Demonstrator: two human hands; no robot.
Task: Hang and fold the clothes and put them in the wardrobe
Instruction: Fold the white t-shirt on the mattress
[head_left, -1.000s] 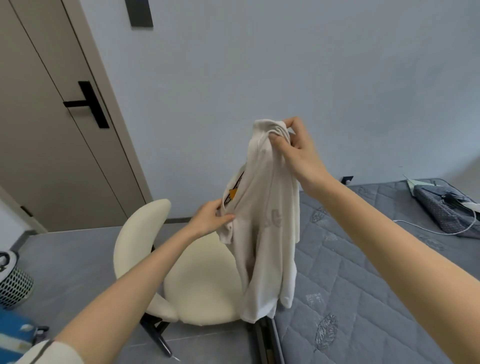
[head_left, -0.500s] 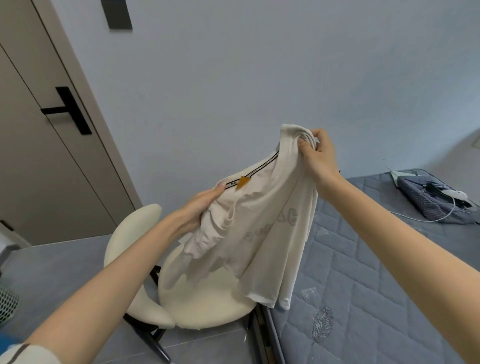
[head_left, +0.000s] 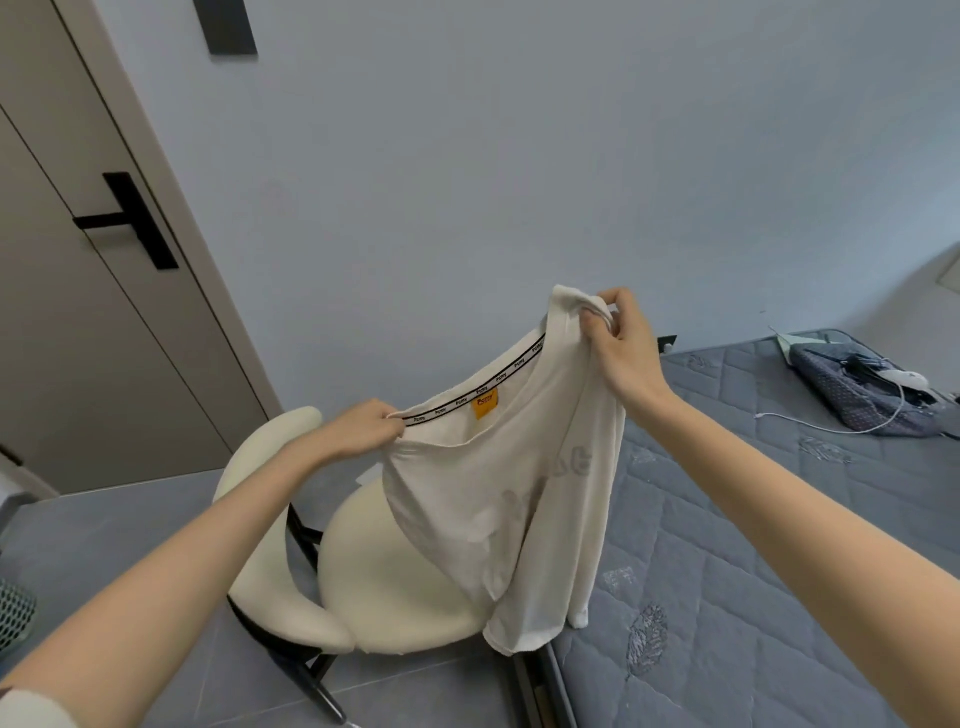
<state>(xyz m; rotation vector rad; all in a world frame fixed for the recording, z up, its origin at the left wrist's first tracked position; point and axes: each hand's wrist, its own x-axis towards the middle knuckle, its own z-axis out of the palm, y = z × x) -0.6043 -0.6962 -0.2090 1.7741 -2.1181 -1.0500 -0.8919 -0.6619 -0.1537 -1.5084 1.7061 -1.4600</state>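
A cream-white T-shirt with an orange neck label and black-and-white collar tape hangs in the air over a chair and the bed's edge. My left hand pinches the collar at its left end. My right hand, raised higher, grips bunched fabric at the shirt's right shoulder. The collar is stretched between the two hands, and the shirt's body hangs down below them. Faint grey lettering shows through the fabric.
A cream padded chair on dark legs stands under the shirt. A grey quilted mattress lies at the right, with a dark patterned garment and a white cable at its far end. A beige door with a black handle is at the left.
My left hand has slid left along the collar and my right hand has stayed high, so the neckline is now pulled open and the label shows. The view has tilted slightly.
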